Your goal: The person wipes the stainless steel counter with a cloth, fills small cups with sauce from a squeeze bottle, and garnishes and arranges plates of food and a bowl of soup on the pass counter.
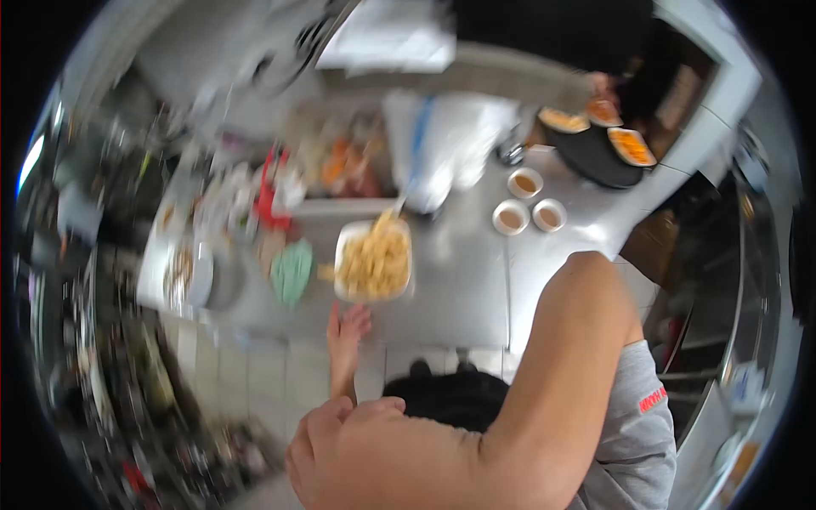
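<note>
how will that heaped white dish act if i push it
The dish would probably slide easily, as the metal counter looks smooth. The food may shed pieces, since it is heaped high and some pokes out.

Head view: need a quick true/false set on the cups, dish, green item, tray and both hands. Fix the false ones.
1. Three small cups with brown contents stand on the metal counter. True.
2. The left hand grips the dish of yellow food. False: it is open by the dish's near edge.
3. The green item lies between dish and cups. False: it lies left of the dish.
4. The black tray is right of the cups in the picture. True.
5. The right hand is on the tray. False: it is close to the camera, across the body.
</note>
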Demonstrator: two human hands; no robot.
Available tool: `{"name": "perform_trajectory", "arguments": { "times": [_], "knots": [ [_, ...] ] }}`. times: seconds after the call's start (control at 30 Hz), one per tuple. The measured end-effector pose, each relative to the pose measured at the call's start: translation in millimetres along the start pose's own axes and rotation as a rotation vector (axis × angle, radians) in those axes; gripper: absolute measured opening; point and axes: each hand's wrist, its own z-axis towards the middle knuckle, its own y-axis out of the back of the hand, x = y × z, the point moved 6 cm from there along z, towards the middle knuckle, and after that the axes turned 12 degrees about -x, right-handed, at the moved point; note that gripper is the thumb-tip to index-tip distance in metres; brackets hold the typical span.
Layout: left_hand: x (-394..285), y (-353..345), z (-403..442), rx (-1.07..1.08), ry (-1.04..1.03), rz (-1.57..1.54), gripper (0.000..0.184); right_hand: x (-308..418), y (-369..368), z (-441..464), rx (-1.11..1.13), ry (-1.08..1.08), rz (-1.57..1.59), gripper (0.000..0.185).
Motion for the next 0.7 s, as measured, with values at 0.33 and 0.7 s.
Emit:
{"name": "perform_trajectory", "arguments": {
  "times": [0.33, 0.7],
  "knots": [
    [24.3, 171.1, -90.8, -0.656, -0.026, 0.062, 0.028, 45.2, -108.6, 67.4, 0.172, 0.213, -0.173, 0.028],
    [136.1, 278.8, 37.1, -0.467, 0.24, -0.241, 0.038, -42.5, -342.9, 110.8, 0.214, -0.372, 0.098, 0.016]
  ]
}}
